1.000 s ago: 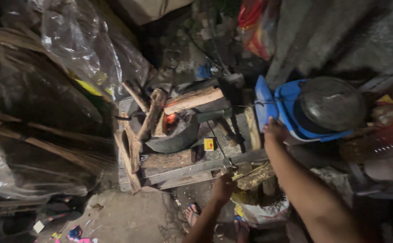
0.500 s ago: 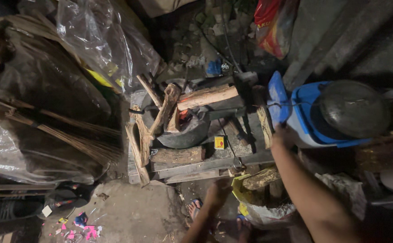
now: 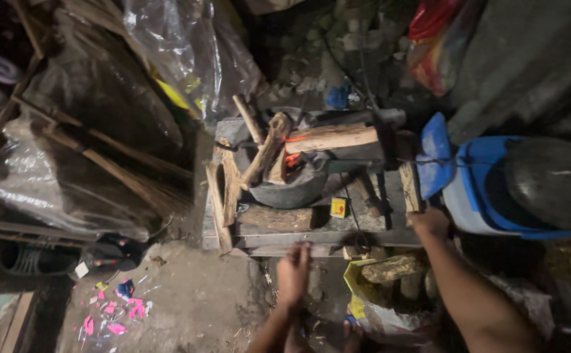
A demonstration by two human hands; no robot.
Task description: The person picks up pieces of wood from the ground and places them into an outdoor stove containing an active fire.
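Several rough split logs (image 3: 328, 138) over embers, left hand (image 3: 293, 272) flat, open, empty, right hand (image 3: 431, 222) gripping wooden platform (image 3: 311, 230) edge.

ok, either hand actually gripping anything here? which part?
Left hand is open with flat fingers, holding nothing, just below the wooden platform. Right hand rests at the platform's right end beside the blue container; whether it grips anything cannot be told.

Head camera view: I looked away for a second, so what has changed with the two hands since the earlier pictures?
The left hand has drawn back from the front edge of the wooden platform and now hangs open over the ground. The right hand has slid down from the blue plastic lid to the platform's corner. The burning firewood and small yellow box stay put.
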